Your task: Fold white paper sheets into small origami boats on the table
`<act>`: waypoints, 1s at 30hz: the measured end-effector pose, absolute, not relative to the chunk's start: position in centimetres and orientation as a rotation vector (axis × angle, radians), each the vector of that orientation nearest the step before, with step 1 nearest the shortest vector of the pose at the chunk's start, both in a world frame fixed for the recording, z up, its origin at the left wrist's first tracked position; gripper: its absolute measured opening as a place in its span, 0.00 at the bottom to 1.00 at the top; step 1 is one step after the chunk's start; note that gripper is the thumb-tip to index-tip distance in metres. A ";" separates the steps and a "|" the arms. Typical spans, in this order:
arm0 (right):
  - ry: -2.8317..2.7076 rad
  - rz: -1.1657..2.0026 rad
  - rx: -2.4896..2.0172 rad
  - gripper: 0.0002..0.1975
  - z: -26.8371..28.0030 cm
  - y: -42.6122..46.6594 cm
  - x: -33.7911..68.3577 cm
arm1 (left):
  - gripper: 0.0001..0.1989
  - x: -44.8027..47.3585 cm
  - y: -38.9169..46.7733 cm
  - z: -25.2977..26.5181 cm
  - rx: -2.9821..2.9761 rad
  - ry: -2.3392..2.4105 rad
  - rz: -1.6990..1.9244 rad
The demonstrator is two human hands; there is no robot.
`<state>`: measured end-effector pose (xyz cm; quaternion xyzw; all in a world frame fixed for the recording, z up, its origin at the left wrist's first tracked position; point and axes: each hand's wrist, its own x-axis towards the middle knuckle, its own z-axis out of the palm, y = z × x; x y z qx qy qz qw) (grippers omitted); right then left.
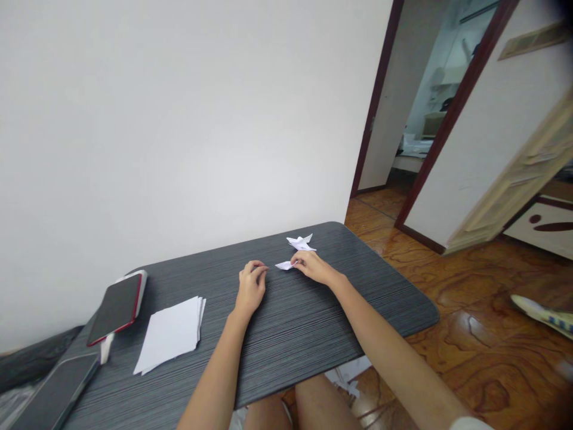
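Note:
A small folded piece of white paper is held at its right end by my right hand, thumb and fingers closed on it just above the table. Its pointed left end faces my left hand. That hand rests on the table with its fingers curled together, a short gap away from the paper, and nothing shows in them. Just beyond my right hand lie white folded paper shapes with pointed tips, partly overlapping, so their number is hard to tell.
On the dark wood-grain table, a stack of white paper sheets lies left of my left hand. Farther left are a tablet with a red edge and a dark phone-like device. A white wall borders the back. Paper scraps lie below the front edge.

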<state>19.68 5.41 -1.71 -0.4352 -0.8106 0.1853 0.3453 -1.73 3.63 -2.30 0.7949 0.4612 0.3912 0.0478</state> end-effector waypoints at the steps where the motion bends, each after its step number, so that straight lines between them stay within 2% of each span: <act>1: -2.109 0.456 -1.142 0.07 -1.7 5.5 19.9 | 0.11 -1.7 3.7 -2.4 2.432 1.402 1.188; 12: -2.054 0.281 -1.391 0.07 -2.1 6.4 23.3 | 0.11 -2.1 3.8 -2.4 2.481 1.450 1.147; 25: -2.035 0.248 -1.368 0.07 -0.9 6.0 23.6 | 0.10 -2.6 3.2 -2.2 2.501 1.528 1.111; 30: -1.994 0.194 -1.234 0.10 0.4 4.2 19.8 | 0.11 -2.9 2.6 -1.5 2.544 1.538 1.104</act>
